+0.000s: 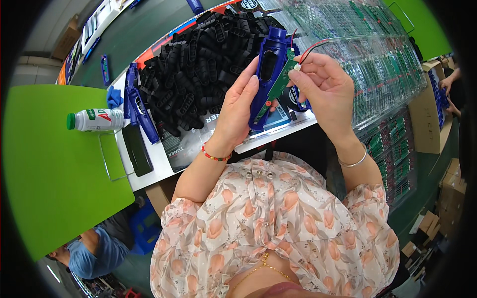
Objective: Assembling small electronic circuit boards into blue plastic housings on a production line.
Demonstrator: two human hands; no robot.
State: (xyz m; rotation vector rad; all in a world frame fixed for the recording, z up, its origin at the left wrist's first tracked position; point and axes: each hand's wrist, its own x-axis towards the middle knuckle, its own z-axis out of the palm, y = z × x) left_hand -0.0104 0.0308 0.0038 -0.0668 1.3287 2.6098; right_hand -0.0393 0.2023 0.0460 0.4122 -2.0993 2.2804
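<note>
My left hand (233,111) is closed around a long dark-blue plastic housing (269,54), tilted with its upper end away from me. A narrow green circuit board (280,84) lies slantwise along the housing's right side. With thumb and fingers, my right hand (325,89) pinches the board's upper end, at a small white connector (297,66). Red and black wires (312,47) rise from there and curve to the right. Whether the board is seated in the housing I cannot tell. Beneath my hands, more blue housing parts are partly hidden.
Beyond my left hand is a heap of black plastic parts (198,69). Blue housings (140,111), a phone (137,149) and a white bottle (99,120) lie to the left, beside a green panel (44,169). Clear trays of circuit boards (357,49) fill the right; another person's hands (449,89) are beyond.
</note>
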